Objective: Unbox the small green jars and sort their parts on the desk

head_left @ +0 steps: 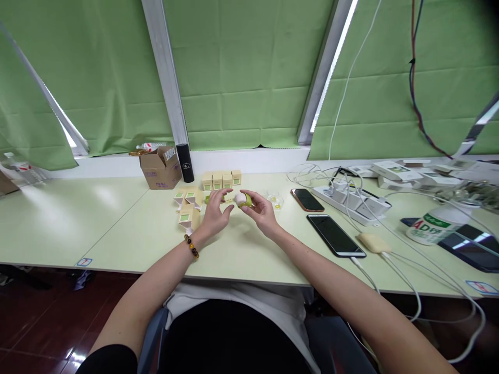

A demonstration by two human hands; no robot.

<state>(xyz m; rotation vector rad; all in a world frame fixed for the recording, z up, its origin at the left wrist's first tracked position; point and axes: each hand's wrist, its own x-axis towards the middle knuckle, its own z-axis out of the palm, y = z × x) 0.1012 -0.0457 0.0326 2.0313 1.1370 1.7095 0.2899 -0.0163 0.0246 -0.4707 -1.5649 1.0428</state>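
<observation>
My right hand [263, 212] is closed around a small round object, white on one side and yellow-green on the other [242, 200]; its exact kind is too small to make out. To its left, my left hand [215, 212] has thumb and fingers apart, with nothing between them. A small green piece [208, 199] shows just behind the left fingers, partly hidden. Tiny yellow bits [229, 200] lie on the table between the hands. Cream cartons with green windows [189, 216] stand left of my left hand. A clear plastic tray with yellow spots [276, 201] rests beyond my right hand.
More cream cartons [222, 180] line up at the back, near a cardboard box [160, 169] and a black cylinder [185, 163]. On the right are two phones [336, 236], a power strip [351, 205], tangled white cables and a white bottle [438, 222]. The table's front edge runs before me.
</observation>
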